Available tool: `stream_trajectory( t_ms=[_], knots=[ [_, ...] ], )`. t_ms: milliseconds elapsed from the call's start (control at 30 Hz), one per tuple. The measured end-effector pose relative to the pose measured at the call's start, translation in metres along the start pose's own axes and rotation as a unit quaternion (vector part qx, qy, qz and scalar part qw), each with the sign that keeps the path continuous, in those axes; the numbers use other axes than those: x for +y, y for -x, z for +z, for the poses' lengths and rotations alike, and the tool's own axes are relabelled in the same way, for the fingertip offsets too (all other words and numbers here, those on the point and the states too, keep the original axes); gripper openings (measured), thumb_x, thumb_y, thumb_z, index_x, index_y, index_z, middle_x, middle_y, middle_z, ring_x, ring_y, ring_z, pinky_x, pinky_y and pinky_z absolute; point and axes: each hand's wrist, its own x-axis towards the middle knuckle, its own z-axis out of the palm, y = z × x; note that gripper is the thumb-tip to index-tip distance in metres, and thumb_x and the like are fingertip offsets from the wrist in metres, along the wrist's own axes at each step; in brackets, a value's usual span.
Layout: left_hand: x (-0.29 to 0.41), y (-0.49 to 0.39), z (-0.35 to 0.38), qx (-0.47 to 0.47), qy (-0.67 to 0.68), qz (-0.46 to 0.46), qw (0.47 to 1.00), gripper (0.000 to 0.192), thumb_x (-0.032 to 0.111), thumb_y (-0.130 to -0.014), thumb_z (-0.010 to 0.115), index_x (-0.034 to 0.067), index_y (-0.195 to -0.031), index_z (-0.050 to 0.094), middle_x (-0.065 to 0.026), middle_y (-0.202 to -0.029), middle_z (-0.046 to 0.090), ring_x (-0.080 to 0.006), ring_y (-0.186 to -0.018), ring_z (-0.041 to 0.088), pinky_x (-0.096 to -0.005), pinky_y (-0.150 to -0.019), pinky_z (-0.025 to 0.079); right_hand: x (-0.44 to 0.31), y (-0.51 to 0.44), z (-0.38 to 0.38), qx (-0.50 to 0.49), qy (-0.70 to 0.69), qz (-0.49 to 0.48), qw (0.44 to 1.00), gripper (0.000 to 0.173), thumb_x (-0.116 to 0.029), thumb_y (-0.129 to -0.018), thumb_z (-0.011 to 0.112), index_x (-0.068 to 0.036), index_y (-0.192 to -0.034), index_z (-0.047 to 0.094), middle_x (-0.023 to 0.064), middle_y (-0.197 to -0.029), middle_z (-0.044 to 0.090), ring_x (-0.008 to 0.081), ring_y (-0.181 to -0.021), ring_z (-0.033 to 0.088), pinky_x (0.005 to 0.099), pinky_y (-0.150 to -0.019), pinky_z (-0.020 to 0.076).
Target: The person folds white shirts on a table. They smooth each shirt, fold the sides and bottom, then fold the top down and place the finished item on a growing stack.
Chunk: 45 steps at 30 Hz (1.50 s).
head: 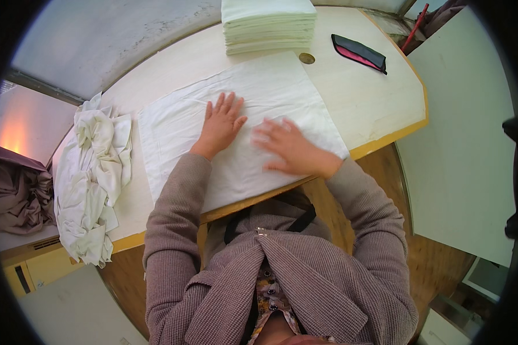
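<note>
A white cloth (280,90), rectangular and lightly wrinkled, lies spread on the table before me and reaches its front edge. My left hand (221,123) rests palm down near the middle of the cloth, fingers spread, holding nothing. To its right, my right hand (287,146) is over the cloth with fingers apart; it is blurred, and I cannot tell whether the fingertips press on the fabric. Behind the cloth stands a tall stack of folded white cloths (270,28). At the left end of the table a crumpled heap of white cloth (93,181) hangs slightly over the edge.
A dark grey and pink pouch (359,54) lies at the back right of the pale table (384,103), near a round cable-hole cover (306,58). Brown-mauve fabric (19,194) is bunched at far left. A partition (125,39) borders the back; a white panel (462,142) stands right.
</note>
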Motion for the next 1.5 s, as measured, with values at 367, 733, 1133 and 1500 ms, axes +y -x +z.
stream_trajectory(
  t_ms=[367, 733, 1133, 1500],
  knots=[
    [0.003, 0.042, -0.012, -0.012, -0.090, -0.045, 0.995, 0.066, 0.056, -0.101, 0.049, 0.025, -0.158, 0.037, -0.0061, -0.169, 0.021, -0.0331, -0.157, 0.010, -0.0555, -0.125, 0.005, 0.069, 0.024, 0.013, 0.083, 0.145, 0.304, 0.938, 0.076, -0.059, -0.101, 0.045, -0.010, -0.157, 0.035, 0.0144, -0.167, 0.022, 0.0312, -0.156, 0.013, 0.0515, -0.125, 0.0080],
    [-0.065, 0.184, -0.048, 0.000, -0.082, -0.154, 0.985, 0.071, 0.047, -0.095, 0.062, 0.016, -0.156, 0.040, -0.0096, -0.167, 0.026, -0.0352, -0.156, 0.013, -0.0578, -0.123, 0.008, 0.069, 0.085, 0.003, 0.092, 0.133, 0.325, 0.932, 0.072, -0.050, -0.099, 0.054, -0.011, -0.156, 0.036, 0.0148, -0.166, 0.025, 0.0341, -0.155, 0.018, 0.0529, -0.124, 0.0100],
    [-0.006, 0.312, -0.070, 0.053, -0.001, -0.103, 0.993, 0.080, 0.037, -0.065, 0.089, 0.013, -0.136, 0.060, -0.0113, -0.139, 0.050, -0.0348, -0.132, 0.043, -0.0480, -0.110, 0.035, 0.024, 0.153, -0.011, 0.180, 0.045, 0.144, 0.972, 0.059, 0.002, -0.058, 0.085, -0.011, -0.111, 0.063, 0.0090, -0.117, 0.058, 0.0341, -0.116, 0.054, 0.0444, -0.097, 0.0447],
    [0.000, 0.333, -0.047, 0.121, 0.001, -0.102, 0.987, 0.048, 0.003, -0.065, 0.081, 0.017, -0.109, 0.069, -0.0024, -0.097, 0.058, -0.0282, -0.097, 0.055, -0.0415, -0.087, 0.043, 0.019, 0.174, -0.012, 0.225, -0.010, 0.121, 0.967, 0.025, 0.011, -0.070, 0.063, -0.009, -0.086, 0.061, 0.0068, -0.096, 0.062, 0.0319, -0.103, 0.057, 0.0401, -0.090, 0.0439]
  ],
)
